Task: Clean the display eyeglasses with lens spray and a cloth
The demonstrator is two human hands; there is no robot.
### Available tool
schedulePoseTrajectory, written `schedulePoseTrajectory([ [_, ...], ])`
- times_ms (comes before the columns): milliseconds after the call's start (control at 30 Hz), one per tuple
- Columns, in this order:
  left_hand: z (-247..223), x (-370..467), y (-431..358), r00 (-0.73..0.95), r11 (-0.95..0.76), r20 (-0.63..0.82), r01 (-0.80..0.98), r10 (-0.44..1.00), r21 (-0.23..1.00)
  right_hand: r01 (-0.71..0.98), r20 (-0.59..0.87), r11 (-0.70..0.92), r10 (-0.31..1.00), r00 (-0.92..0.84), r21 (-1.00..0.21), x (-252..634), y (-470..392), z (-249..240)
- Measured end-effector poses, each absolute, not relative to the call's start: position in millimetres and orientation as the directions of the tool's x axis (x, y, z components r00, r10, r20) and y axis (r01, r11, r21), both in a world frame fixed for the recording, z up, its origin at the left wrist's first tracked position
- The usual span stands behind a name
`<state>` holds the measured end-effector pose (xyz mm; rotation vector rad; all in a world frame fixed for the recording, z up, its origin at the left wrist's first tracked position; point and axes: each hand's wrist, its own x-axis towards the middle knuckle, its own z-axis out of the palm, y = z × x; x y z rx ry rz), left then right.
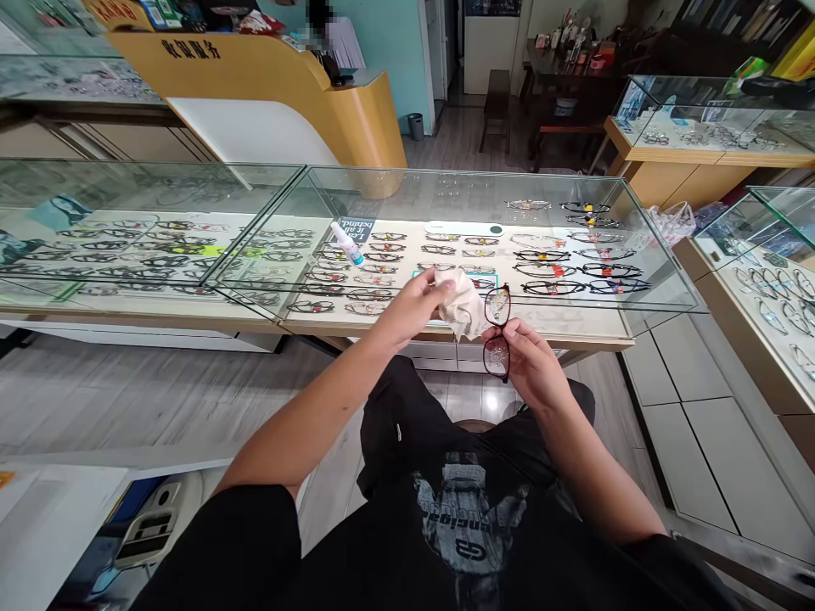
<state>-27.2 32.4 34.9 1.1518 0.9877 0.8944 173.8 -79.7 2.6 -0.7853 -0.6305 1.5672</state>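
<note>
Pinched in my left hand [417, 307] is a pale, crumpled cloth [461, 305], which hangs just left of the glasses. My right hand [533, 363] holds dark-rimmed glasses [497, 333] near the bridge and lower lens, with the frame turned upright, one lens above the other. Small specks show on the lower lens. Both hands are at the front edge of a glass display case [458, 336]. A small white bottle with a blue label [347, 243] is on the glass top, up and left of my left hand.
Rows of eyeglasses [385, 248] lie inside the case. More glass cases stand at the left and right [777, 280]. A yellow counter [362, 110] rises behind. Beyond it are a grey bin [415, 126] and a dark bench [497, 106]. A white machine [156, 522] sits at lower left.
</note>
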Motion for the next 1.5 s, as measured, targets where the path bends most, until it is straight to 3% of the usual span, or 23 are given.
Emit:
schedulePoseTrajectory([
  [500,22.4,-10.6,3.0,0.495,0.112,-0.048,-0.1,0.868,0.989,-0.549,-0.16,-0.141,0.987,-0.014,-0.824,166.0,-75.4,-13.8],
  [733,6.6,0.5,-1.8,0.32,0.027,-0.004,-0.069,0.947,0.997,-0.548,-0.162,-0.163,0.985,-0.05,-0.821,161.1,-75.8,-12.5],
  [867,1.3,7.7,-5.7,0.257,0.108,-0.06,-0.178,0.965,0.978,-0.521,-0.126,-0.146,0.989,-0.072,-0.841,159.8,-76.3,-11.4],
  [1000,-2.7,8.4,-7.7,0.323,0.235,-0.172,-0.165,0.931,0.958,-0.492,-0.096,-0.117,0.993,-0.068,-0.863,161.1,-76.0,-11.8],
  [1167,-2.9,4.4,-8.8,0.444,0.187,-0.114,-0.124,0.889,0.975,-0.477,-0.076,-0.107,0.994,-0.084,-0.873,163.0,-75.1,-13.3],
  [1367,-2.1,3.3,-7.5,0.572,0.404,-0.179,-0.294,0.8,0.866,-0.524,-0.146,-0.211,0.976,-0.164,-0.825,162.8,-70.5,-19.9],
  [1500,-2.8,3.9,-6.0,0.591,0.429,-0.173,-0.324,0.788,0.843,-0.513,-0.179,-0.23,0.973,-0.148,-0.827,161.8,-67.5,-26.4],
])
